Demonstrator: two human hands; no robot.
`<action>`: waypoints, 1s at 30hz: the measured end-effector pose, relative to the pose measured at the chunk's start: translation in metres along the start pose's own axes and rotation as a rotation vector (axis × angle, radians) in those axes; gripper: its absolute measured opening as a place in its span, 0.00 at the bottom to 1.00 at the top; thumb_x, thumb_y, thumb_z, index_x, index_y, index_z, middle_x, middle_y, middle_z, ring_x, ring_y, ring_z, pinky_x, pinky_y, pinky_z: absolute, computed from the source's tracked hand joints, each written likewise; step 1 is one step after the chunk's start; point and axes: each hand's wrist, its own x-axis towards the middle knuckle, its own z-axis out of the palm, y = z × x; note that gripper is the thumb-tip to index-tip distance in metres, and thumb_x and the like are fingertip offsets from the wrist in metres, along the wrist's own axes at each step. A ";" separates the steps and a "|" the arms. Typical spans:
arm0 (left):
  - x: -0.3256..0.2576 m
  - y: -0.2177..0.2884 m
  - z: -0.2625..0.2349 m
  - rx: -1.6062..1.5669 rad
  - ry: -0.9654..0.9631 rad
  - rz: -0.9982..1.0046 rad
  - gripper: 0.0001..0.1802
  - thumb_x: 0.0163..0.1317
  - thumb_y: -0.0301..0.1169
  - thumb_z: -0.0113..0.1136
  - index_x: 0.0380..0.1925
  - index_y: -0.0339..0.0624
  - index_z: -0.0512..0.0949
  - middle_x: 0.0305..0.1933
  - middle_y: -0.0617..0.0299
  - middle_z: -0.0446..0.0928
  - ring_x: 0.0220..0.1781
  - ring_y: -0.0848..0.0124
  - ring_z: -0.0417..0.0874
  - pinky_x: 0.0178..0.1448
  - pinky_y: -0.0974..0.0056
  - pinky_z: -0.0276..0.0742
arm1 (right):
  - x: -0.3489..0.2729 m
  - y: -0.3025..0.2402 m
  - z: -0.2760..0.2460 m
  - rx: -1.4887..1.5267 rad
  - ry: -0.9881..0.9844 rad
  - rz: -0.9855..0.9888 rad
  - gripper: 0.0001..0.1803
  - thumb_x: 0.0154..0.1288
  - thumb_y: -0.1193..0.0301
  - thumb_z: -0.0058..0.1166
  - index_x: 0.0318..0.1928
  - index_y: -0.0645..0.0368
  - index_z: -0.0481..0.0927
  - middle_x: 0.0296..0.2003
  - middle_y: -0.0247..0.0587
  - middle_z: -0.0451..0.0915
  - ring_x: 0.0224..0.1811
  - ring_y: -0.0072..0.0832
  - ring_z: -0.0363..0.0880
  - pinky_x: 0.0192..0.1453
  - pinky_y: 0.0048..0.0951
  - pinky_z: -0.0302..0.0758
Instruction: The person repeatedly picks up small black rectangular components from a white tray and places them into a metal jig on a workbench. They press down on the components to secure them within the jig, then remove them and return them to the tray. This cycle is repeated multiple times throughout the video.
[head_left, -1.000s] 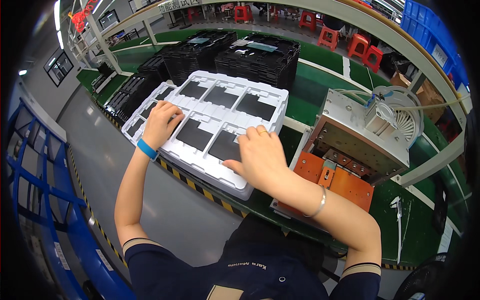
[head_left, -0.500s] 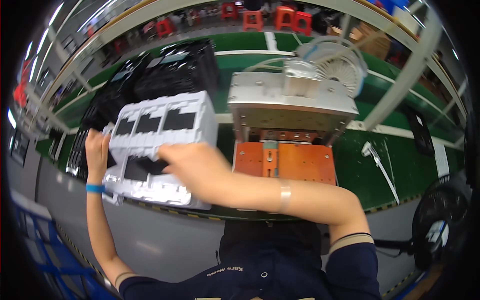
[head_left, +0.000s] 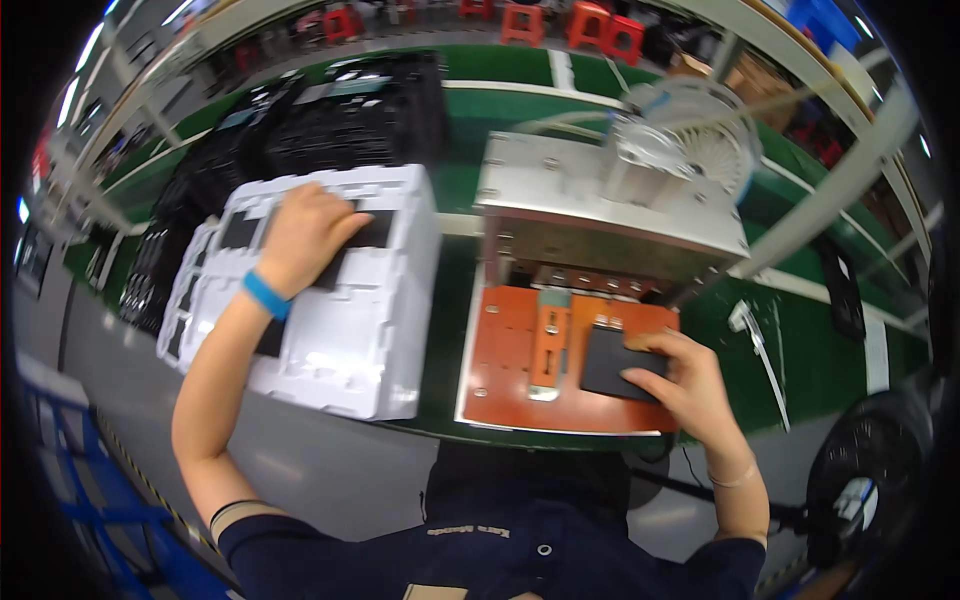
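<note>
Two bare hands are in view: the left hand [head_left: 300,235] and the right hand [head_left: 685,385]. Under the left lies one white foam tray [head_left: 370,330] with rectangular pockets; under the right fingers, one flat dark rectangular panel [head_left: 612,362] on one orange fixture plate [head_left: 505,360]. Four red-orange plastic stools [head_left: 600,20] stand far beyond both.

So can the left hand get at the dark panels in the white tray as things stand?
Probably yes: the left hand already rests on a dark panel in the white foam tray, which is open on top with nothing covering it.
</note>
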 end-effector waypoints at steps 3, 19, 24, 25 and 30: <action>0.020 0.033 -0.022 -0.020 0.133 0.022 0.13 0.56 0.32 0.70 0.21 0.39 0.76 0.26 0.56 0.73 0.34 0.54 0.72 0.43 0.53 0.68 | 0.006 -0.004 0.019 -0.304 0.105 -0.276 0.14 0.55 0.72 0.72 0.42 0.60 0.86 0.38 0.41 0.81 0.43 0.40 0.78 0.46 0.37 0.76; 0.023 0.197 0.012 -0.389 -0.503 0.603 0.41 0.60 0.55 0.64 0.65 0.37 0.72 0.71 0.47 0.68 0.74 0.55 0.67 0.75 0.46 0.63 | 0.029 0.004 0.044 -0.667 0.078 -0.554 0.21 0.53 0.77 0.59 0.50 0.63 0.82 0.48 0.42 0.79 0.51 0.36 0.78 0.55 0.37 0.73; 0.025 0.200 0.006 -0.262 -0.507 0.644 0.42 0.60 0.57 0.62 0.65 0.37 0.72 0.70 0.47 0.70 0.73 0.56 0.68 0.75 0.47 0.63 | 0.030 0.001 0.047 -0.693 0.173 -0.470 0.21 0.54 0.78 0.60 0.51 0.60 0.83 0.52 0.40 0.77 0.55 0.38 0.75 0.56 0.38 0.71; 0.024 0.201 0.006 -0.244 -0.502 0.650 0.42 0.60 0.57 0.61 0.65 0.36 0.73 0.69 0.48 0.70 0.73 0.56 0.68 0.75 0.47 0.64 | 0.029 0.002 0.047 -0.678 0.190 -0.462 0.20 0.54 0.78 0.60 0.51 0.59 0.83 0.52 0.39 0.77 0.56 0.38 0.74 0.56 0.38 0.70; 0.026 0.202 0.004 -0.211 -0.481 0.668 0.40 0.61 0.56 0.61 0.63 0.35 0.74 0.65 0.49 0.73 0.72 0.58 0.70 0.75 0.48 0.64 | 0.028 0.006 0.045 -0.677 0.111 -0.511 0.20 0.54 0.78 0.61 0.49 0.55 0.85 0.54 0.36 0.76 0.57 0.38 0.72 0.54 0.38 0.69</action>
